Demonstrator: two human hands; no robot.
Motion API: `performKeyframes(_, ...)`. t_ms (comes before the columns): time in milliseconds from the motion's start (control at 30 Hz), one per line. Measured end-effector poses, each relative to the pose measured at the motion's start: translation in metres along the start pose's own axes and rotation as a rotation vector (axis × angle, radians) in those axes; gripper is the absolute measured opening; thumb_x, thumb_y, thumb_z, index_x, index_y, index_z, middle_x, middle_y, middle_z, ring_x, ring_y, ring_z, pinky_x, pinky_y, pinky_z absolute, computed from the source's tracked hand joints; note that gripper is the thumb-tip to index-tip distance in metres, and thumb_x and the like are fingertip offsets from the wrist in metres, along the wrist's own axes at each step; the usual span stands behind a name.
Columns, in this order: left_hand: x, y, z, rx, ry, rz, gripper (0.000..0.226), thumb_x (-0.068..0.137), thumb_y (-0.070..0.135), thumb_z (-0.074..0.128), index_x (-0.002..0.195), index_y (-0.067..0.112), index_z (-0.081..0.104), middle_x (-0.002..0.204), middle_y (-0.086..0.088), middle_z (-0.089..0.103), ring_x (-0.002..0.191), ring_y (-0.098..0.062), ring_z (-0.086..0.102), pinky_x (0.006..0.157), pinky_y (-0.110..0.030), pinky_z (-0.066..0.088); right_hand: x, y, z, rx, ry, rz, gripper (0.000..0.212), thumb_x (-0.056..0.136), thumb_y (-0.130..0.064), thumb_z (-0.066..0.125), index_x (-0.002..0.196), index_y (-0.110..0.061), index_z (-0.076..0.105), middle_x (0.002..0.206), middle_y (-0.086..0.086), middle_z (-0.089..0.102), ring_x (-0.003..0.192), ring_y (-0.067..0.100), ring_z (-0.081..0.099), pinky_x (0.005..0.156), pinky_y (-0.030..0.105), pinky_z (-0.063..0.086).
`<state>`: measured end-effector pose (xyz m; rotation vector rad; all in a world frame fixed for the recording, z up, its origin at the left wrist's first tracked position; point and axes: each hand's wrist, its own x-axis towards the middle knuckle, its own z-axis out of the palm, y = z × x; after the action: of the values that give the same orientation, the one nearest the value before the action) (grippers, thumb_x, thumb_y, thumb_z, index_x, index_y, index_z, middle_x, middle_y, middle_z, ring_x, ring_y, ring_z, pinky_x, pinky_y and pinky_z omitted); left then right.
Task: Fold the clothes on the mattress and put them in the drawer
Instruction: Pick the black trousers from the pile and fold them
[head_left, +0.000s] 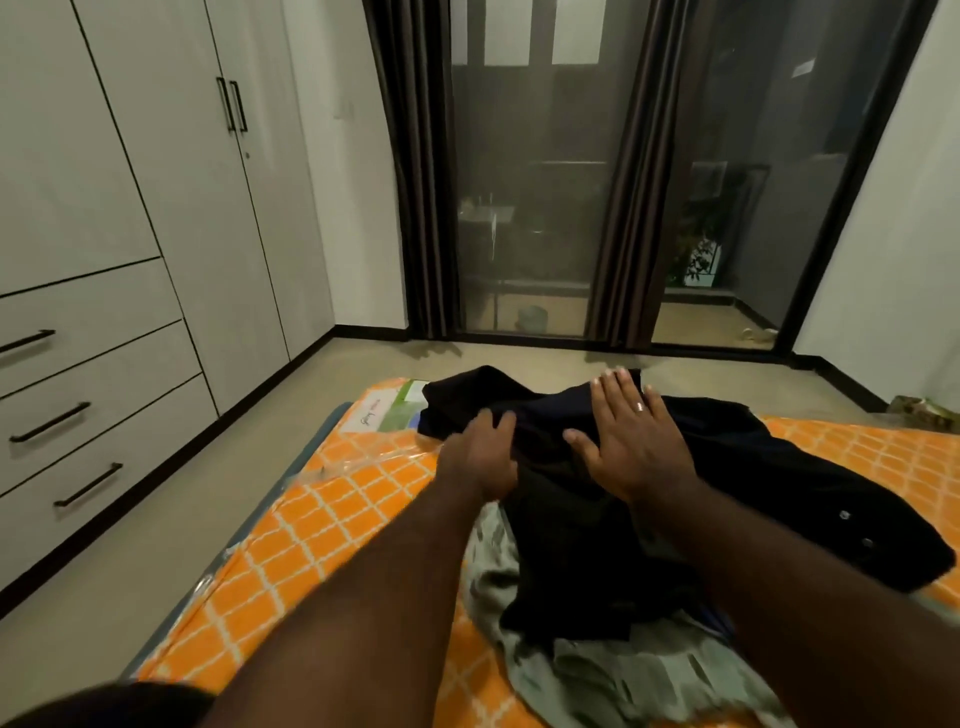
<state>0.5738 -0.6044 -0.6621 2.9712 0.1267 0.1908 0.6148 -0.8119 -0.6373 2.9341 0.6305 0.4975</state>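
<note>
Wardrobe (156, 182) fronts fill the left of the frame, with 3 closed drawers (104, 364) stacked at lower left, each cut off by the frame edge. Dark glass doors (530, 208) and brown curtains (421, 182) take the upper centre; what lies beyond the glass is dim and hard to read. An orange lattice-patterned mattress (332, 519) runs across the lower half, its near end hidden by 2 forearms. On it, at centre and right, lies a black garment (753, 467), its folds lost in the dark cloth. A pale grey-green garment (623, 675) lies partly under it at lower centre and is cut off at the bottom edge. The right hand (631, 441) rests flat on the black garment, fingers spread and straight. The left hand (480, 457), blurred, lies on the garment's left edge with its fingers seemingly stretched out. A ring (641, 407) shows on the right hand.
</note>
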Motion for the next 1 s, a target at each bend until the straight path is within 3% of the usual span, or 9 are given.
performKeyframes(267,0.023,0.021,-0.086,-0.108,0.118,-0.05,0.064,0.092,0.036,0.063,0.148,0.02,0.037,0.147,-0.013,0.04,0.128,-0.035,0.051,0.099,-0.049,0.05,0.016,0.015,-0.052,0.116,0.037,0.064,0.082,0.102,-0.067,0.013,0.163,-0.013,0.006,0.171,0.006,0.0,0.158,0.02,-0.007,0.128,0.047,0.001)
performKeyframes(400,0.003,0.043,-0.047,-0.171,0.011,-0.019,0.059,0.089,0.034,0.063,0.141,0.019,0.04,0.141,-0.014,0.042,0.124,-0.037,0.052,0.098,-0.052,0.051,-0.033,0.037,-0.026,0.133,-0.065,-0.002,0.078,0.104,-0.064,0.019,0.164,-0.015,0.009,0.172,0.005,0.005,0.158,0.019,-0.003,0.128,0.042,0.005)
performKeyframes(533,-0.029,0.053,0.011,-0.139,-0.085,0.003,0.069,0.088,0.04,0.066,0.146,0.019,0.034,0.147,-0.017,0.037,0.134,-0.043,0.043,0.104,-0.053,0.046,-0.059,0.052,-0.017,0.213,-0.338,-0.08,0.075,0.105,-0.057,0.035,0.164,-0.02,0.006,0.172,-0.001,0.003,0.158,0.014,-0.003,0.127,0.039,0.007)
performKeyframes(900,-0.05,0.085,0.047,-0.149,-0.125,0.037,0.074,0.09,0.039,0.064,0.152,0.019,0.03,0.149,-0.015,0.037,0.135,-0.038,0.044,0.106,-0.05,0.045,-0.059,0.051,-0.001,0.357,-0.411,0.088,0.079,0.102,-0.026,0.056,0.163,-0.011,0.009,0.17,0.011,0.011,0.157,0.031,0.008,0.126,0.045,0.019)
performKeyframes(1000,-0.041,0.086,0.055,-0.182,-0.129,0.045,0.071,0.088,0.029,0.063,0.15,0.014,0.032,0.145,-0.016,0.04,0.134,-0.039,0.042,0.107,-0.049,0.044,-0.053,0.053,0.017,0.401,-0.427,0.156,0.081,0.1,-0.025,0.059,0.164,-0.019,0.01,0.171,0.012,-0.001,0.155,0.035,0.015,0.125,0.044,0.024)
